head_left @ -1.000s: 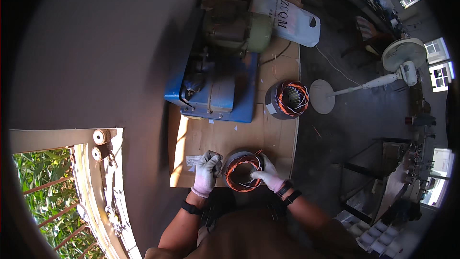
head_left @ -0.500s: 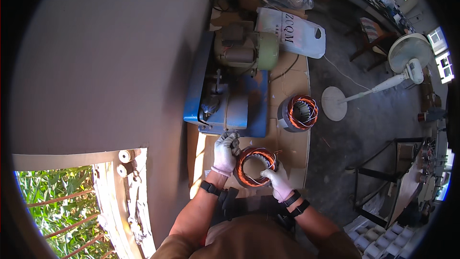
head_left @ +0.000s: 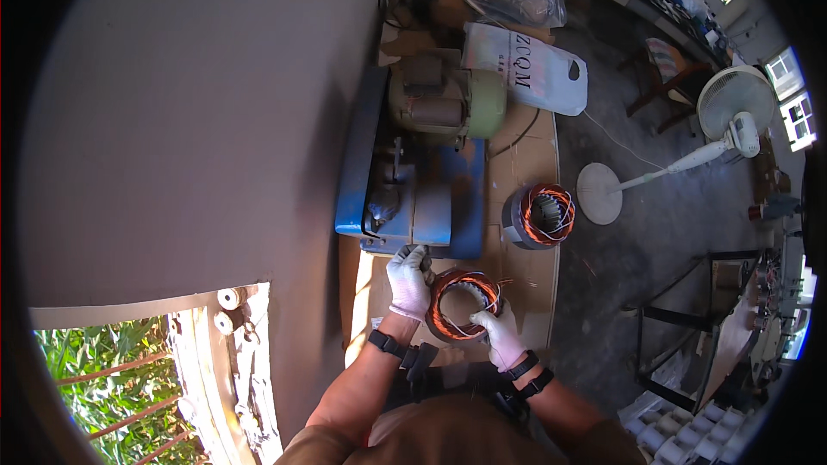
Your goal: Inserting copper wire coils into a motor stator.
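A motor stator point(head_left: 441, 320) with orange and white windings around its open bore is tilted up in front of me. My right hand point(head_left: 501, 335), in a pale glove, grips its right side, with the thumb over the rim toward the bore. Close to the stator's upper left side, my gloved left hand point(head_left: 409, 280) is closed with its fingers curled together. What those fingers hold, if anything, is too small to make out. Just beyond them is the front edge of a blue machine point(head_left: 431, 216) carrying a green electric motor point(head_left: 485, 103).
A second wound stator point(head_left: 522, 222) stands on the cardboard-covered bench point(head_left: 527, 284) to the right. White plastic bags point(head_left: 551, 77) lie behind the motor. On the floor to the right stands a pedestal fan point(head_left: 689, 152). The wall point(head_left: 189, 138) rises close on the left.
The whole view has shifted slightly, so the machine and bench appear a little lower. Both hands keep nearly the same hold and place by the stator.
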Available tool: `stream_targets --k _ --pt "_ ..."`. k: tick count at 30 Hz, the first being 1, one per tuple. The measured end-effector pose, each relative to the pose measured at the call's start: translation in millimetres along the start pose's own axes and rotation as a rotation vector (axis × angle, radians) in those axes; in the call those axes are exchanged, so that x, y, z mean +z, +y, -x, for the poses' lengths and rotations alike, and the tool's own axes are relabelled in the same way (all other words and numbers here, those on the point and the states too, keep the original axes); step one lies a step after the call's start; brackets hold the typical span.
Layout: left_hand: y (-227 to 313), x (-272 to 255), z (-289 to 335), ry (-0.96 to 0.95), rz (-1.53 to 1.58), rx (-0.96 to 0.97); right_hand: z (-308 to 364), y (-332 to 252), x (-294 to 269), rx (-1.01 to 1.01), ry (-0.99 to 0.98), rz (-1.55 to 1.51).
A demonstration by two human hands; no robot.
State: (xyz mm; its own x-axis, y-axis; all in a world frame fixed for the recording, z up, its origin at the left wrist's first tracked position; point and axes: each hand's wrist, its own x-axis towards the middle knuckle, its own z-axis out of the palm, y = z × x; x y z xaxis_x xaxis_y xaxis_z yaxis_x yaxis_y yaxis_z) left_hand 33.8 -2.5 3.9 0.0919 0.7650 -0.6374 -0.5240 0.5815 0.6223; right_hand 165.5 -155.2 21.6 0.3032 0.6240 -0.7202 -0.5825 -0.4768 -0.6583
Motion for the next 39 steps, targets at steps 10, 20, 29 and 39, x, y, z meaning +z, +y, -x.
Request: stream_targets --k 10,20,29,39 --pt "-4 4 6 0.031 -0.047 0.017 0 3 -7 -0.025 -0.012 0.009" --pt "2 -16 21 -0.042 -0.102 0.016 0 4 -12 -0.014 -0.008 0.037" --pt "-13 -49 52 -0.141 -0.270 0.035 8 34 -37 0.016 -0.012 0.084" --pt "-12 -55 64 -0.251 -0.450 0.064 7 46 -50 -0.019 -0.039 0.111"
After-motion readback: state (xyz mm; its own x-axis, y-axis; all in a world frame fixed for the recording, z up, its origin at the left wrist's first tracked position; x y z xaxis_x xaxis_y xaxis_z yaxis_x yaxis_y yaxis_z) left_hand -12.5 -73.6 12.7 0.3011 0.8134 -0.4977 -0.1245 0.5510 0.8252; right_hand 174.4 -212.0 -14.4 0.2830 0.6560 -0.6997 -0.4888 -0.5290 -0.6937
